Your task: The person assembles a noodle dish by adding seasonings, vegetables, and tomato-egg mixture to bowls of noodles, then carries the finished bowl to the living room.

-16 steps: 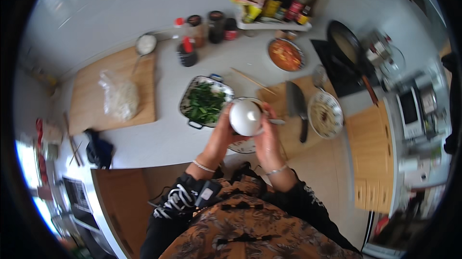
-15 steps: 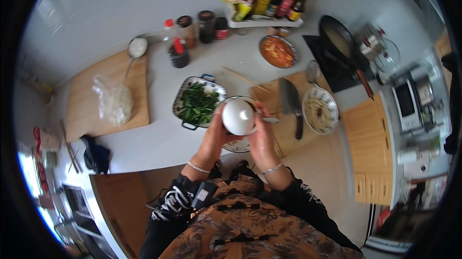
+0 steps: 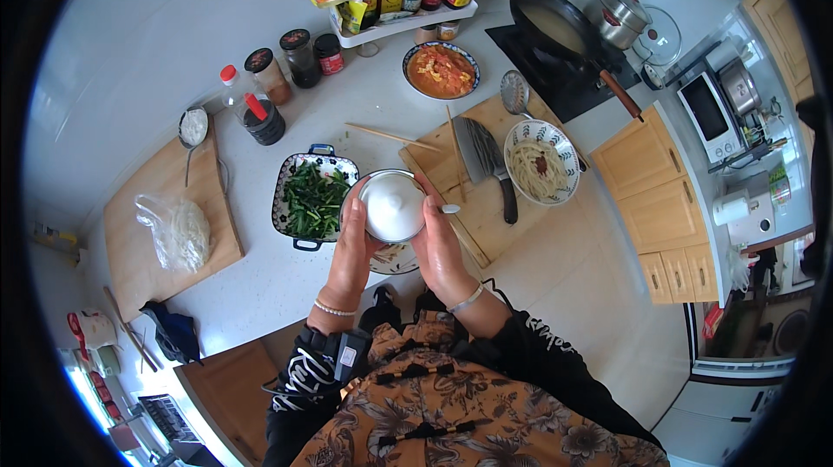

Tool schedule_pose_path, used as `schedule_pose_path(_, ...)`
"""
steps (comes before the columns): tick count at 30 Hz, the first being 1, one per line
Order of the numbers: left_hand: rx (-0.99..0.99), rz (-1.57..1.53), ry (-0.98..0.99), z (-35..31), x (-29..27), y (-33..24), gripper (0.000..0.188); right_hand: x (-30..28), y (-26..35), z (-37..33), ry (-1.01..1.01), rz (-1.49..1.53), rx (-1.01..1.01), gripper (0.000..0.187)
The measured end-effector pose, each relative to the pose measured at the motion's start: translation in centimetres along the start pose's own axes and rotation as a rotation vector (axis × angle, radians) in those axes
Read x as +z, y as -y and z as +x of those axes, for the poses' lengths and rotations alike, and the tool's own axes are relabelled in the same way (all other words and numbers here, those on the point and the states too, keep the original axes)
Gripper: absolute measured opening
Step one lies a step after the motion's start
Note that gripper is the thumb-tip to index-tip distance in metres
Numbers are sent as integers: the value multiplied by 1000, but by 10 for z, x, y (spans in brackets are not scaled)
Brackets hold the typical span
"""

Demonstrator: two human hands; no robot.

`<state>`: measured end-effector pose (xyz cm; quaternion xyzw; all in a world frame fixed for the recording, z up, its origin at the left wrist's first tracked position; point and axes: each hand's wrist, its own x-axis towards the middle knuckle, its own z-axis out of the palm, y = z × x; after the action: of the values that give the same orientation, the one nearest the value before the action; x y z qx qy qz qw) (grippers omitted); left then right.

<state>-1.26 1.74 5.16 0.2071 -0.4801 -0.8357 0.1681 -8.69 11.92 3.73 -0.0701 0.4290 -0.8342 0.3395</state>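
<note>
Both of my hands cup a round white lidded jar [image 3: 393, 207] with a small knob on top and a dark rim, held above the counter's front edge. My left hand [image 3: 349, 246] wraps its left side and my right hand [image 3: 437, 246] its right. A short pale handle [image 3: 449, 208] sticks out beside my right fingers. Partly hidden under the jar and hands is a patterned plate [image 3: 395, 264]. Close on the left stands a square two-handled dish [image 3: 305, 155] of chopped greens [image 3: 314, 200].
On the right, a wooden board [image 3: 473, 237] carries a cleaver [image 3: 487, 160], chopsticks [image 3: 456, 154] and a bowl of noodles [image 3: 538, 167]. Behind are a tomato-and-egg dish [image 3: 441, 70] and a frying pan [image 3: 551, 20]. A bag of noodles [image 3: 180, 233] lies on the left board [image 3: 130, 207].
My view has shifted, so the counter things sit further left. Both hands still hold the jar, and its lid top now faces up more squarely.
</note>
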Motion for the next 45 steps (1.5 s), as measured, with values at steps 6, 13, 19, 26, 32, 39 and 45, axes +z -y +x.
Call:
schedule_pose_path(6,-13,43,26,7,-2,-5,56,-2,4,1,11,41,49,53)
schedule_pose_path(13,212,363,59,14,-4,10,77,-2,13,2,-10,22,-12,53)
schedule_pose_path(19,408,673,86,23,-3,14,104,-4,25,4,46,-54,-26,48)
schedule_pose_path(26,499,702,123,25,9,-2,101,-3,33,1,15,-10,-96,48)
schedule_pose_path(32,629,865,101,30,13,-18,94,0,50,7,105,-37,-84,55)
schedule_pose_path(39,604,726,268,45,25,-45,97,10,73,20,23,-75,-101,49)
schedule_pose_path(45,715,885,293,69,52,-79,100,25,116,40,47,-82,-151,52)
